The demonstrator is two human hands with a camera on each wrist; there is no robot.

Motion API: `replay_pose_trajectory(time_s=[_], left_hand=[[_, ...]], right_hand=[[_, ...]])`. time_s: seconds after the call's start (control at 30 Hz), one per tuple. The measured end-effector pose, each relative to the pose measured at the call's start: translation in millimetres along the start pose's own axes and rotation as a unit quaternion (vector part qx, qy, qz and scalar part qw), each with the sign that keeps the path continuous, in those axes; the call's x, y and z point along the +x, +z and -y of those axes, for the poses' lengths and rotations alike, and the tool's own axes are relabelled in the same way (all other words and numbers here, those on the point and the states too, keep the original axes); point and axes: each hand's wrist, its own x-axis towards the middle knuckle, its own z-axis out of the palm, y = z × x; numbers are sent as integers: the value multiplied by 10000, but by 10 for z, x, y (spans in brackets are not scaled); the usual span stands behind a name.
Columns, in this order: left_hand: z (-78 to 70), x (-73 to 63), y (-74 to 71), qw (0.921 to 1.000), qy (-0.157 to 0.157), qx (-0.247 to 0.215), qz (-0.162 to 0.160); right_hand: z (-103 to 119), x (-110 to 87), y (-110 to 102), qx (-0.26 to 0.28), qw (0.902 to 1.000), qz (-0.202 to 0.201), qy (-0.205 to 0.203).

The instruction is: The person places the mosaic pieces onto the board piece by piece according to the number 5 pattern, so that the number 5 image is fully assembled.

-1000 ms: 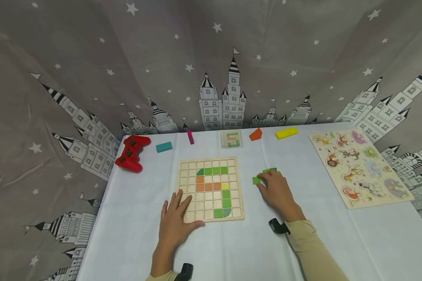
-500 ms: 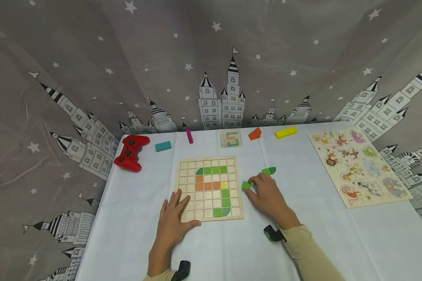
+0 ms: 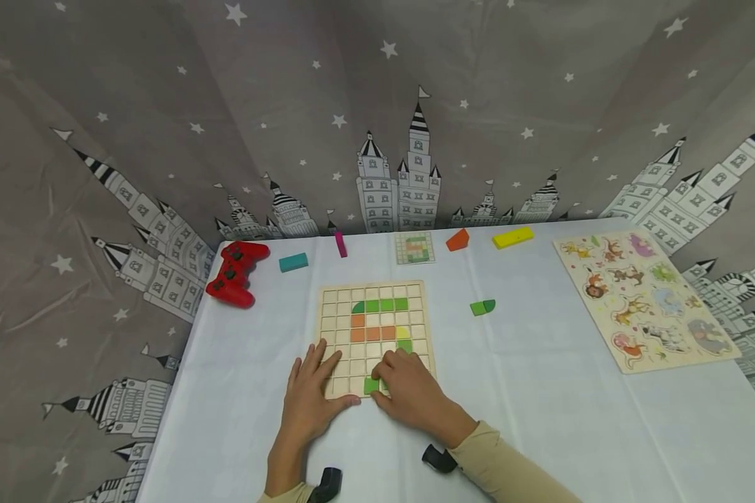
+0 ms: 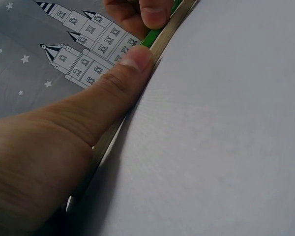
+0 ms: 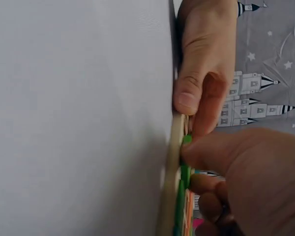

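Note:
A wooden grid board (image 3: 346,365) lies on the table, with green, orange and yellow tiles forming an S-like figure. My left hand (image 3: 314,388) rests spread over its lower left corner, the thumb along the front edge in the left wrist view. At the front row, my right hand (image 3: 418,395) pinches a green square tile (image 3: 370,385) between thumb and fingers. That tile lies at the left end of the figure's lower part, in or just over a cell. The right hand hides some green tiles. Right of the board lie a green square tile (image 3: 478,308) and a dark green rounded tile (image 3: 489,305).
Along the back are a red game controller (image 3: 235,274), a teal block (image 3: 293,262), a magenta block (image 3: 341,244), a small pattern card (image 3: 415,248), an orange block (image 3: 457,240) and a yellow block (image 3: 512,237). An animal puzzle board (image 3: 644,300) lies at the right.
My right hand has carried the green square tile leftward from beside the loose tiles to the board's front row. The left hand has stayed on the board.

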Motion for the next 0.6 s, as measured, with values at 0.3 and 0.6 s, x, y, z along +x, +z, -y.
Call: replay_pose_trajectory(time_s=[0.3, 0.6], left_hand=[[6, -14, 17, 9994, 158, 17, -293], [-7, -4, 11, 9999, 62, -61, -87]], right_hand=[[50, 32, -19, -198, 9994, -141, 243], [74, 50, -14, 27, 9993, -56, 363]])
